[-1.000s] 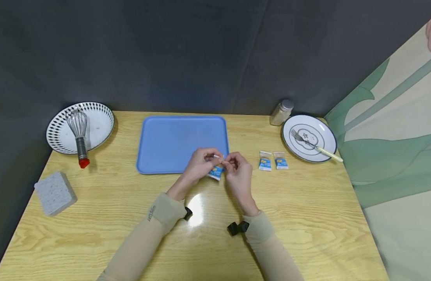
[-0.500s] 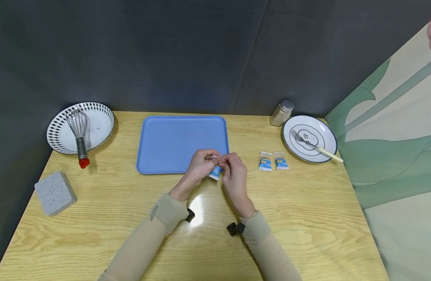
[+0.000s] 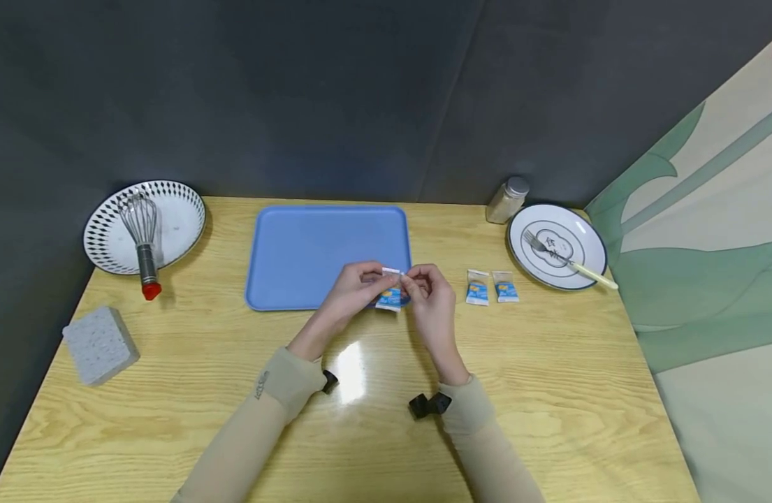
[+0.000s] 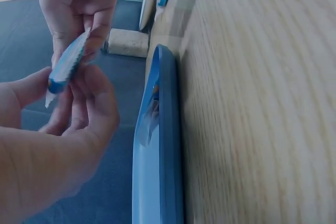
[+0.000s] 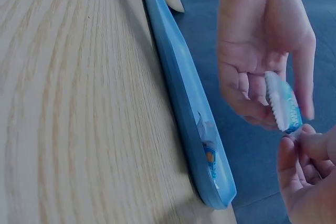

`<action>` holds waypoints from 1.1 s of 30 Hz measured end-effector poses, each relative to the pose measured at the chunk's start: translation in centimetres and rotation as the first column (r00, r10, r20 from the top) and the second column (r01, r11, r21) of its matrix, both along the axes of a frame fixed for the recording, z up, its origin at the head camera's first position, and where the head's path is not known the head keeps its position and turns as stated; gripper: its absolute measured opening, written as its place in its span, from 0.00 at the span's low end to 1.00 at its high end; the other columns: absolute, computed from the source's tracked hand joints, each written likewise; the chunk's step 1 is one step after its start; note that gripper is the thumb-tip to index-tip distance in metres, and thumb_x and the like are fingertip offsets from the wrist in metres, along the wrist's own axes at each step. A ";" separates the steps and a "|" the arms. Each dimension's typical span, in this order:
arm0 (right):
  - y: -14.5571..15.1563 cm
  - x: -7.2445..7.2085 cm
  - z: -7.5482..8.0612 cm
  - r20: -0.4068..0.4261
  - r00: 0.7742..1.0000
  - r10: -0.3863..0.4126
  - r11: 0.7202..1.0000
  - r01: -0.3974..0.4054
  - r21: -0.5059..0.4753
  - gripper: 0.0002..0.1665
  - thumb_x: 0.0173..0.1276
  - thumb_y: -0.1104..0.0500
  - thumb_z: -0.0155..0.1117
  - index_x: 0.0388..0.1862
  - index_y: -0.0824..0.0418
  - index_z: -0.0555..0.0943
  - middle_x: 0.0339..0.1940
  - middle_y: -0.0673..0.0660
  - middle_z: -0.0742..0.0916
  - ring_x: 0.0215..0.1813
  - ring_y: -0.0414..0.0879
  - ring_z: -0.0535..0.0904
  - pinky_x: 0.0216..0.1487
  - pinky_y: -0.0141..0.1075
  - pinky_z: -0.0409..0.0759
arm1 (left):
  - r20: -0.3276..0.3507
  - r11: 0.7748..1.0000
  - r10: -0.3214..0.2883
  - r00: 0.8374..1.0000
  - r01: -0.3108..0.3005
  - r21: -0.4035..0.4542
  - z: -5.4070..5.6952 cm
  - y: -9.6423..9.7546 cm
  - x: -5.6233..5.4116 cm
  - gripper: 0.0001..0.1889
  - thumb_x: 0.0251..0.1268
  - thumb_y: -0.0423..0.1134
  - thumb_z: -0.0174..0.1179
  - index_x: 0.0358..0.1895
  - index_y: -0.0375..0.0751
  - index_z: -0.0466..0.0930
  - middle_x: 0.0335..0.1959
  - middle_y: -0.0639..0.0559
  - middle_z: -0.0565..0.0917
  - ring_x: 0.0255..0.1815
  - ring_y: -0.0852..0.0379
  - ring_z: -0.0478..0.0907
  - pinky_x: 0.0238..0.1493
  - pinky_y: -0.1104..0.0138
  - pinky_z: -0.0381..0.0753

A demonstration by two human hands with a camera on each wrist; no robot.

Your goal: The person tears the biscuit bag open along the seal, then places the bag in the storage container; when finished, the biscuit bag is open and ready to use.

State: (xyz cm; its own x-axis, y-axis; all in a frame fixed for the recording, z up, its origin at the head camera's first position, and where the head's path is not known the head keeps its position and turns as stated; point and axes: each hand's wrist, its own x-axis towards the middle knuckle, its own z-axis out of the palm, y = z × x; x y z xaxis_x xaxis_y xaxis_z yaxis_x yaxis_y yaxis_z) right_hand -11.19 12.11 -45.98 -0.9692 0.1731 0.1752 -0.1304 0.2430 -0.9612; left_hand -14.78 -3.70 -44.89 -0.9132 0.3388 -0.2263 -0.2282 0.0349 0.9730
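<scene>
Left hand (image 3: 353, 286), right hand (image 3: 434, 302) — grips pinching one packet (image 3: 390, 299); two packets (image 3: 477, 293) on table (image 3: 360, 447), fourth packet (image 5: 211, 162) in tray (image 3: 313, 248).

Plast. packet (image 3: 389, 300); glossy wd. table (image 3: 549, 412)

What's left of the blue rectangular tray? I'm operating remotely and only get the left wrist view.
Observer: A metal wire whisk lies across a round white plate with a black-patterned rim.
Operator: And nearer the person on that side?
Observer: A grey block-shaped sponge.
Operator: Besides the small blue-printed packet being held, how many packets lie right of the tray?
Observer: Two similar packets, side by side on the pale wooden table.
</scene>
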 end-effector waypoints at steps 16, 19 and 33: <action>0.7 -0.2 0.3 0.096 0.983 0.159 0.965 -0.134 -0.227 0.03 0.74 0.76 0.66 0.43 0.77 0.81 0.37 0.62 0.87 0.35 0.38 0.87 0.41 0.33 0.88 | -0.080 0.998 -0.065 0.995 0.063 -0.024 0.1 -0.5 0.0 0.10 0.84 0.33 0.59 0.52 0.27 0.82 0.51 0.37 0.85 0.46 0.54 0.86 0.39 0.68 0.81; 0.6 -0.3 0.2 0.097 0.982 0.165 0.951 -0.132 -0.280 0.03 0.74 0.77 0.65 0.43 0.78 0.80 0.36 0.60 0.86 0.35 0.38 0.87 0.41 0.33 0.88 | -0.074 0.998 -0.052 0.996 0.053 0.018 0.2 -0.6 0.1 0.11 0.83 0.32 0.59 0.53 0.24 0.82 0.52 0.36 0.85 0.47 0.53 0.87 0.39 0.69 0.82; 1.0 -0.3 -0.1 0.118 0.960 0.254 0.950 -0.224 -0.216 0.03 0.74 0.78 0.65 0.43 0.80 0.79 0.36 0.62 0.86 0.36 0.42 0.85 0.43 0.36 0.88 | -0.182 0.994 -0.059 0.982 0.041 -0.103 -0.2 -0.7 0.2 0.07 0.80 0.30 0.62 0.46 0.28 0.87 0.43 0.41 0.88 0.43 0.51 0.88 0.43 0.66 0.84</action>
State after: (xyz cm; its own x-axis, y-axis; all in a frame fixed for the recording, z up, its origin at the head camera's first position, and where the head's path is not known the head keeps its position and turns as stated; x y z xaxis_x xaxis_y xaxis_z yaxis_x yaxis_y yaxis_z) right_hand -11.48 13.16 -46.13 -0.9986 -0.0496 0.0177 -0.0189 0.0241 -0.9995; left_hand -14.59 -4.36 -45.06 -0.9247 0.3698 -0.0900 -0.0407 0.1390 0.9895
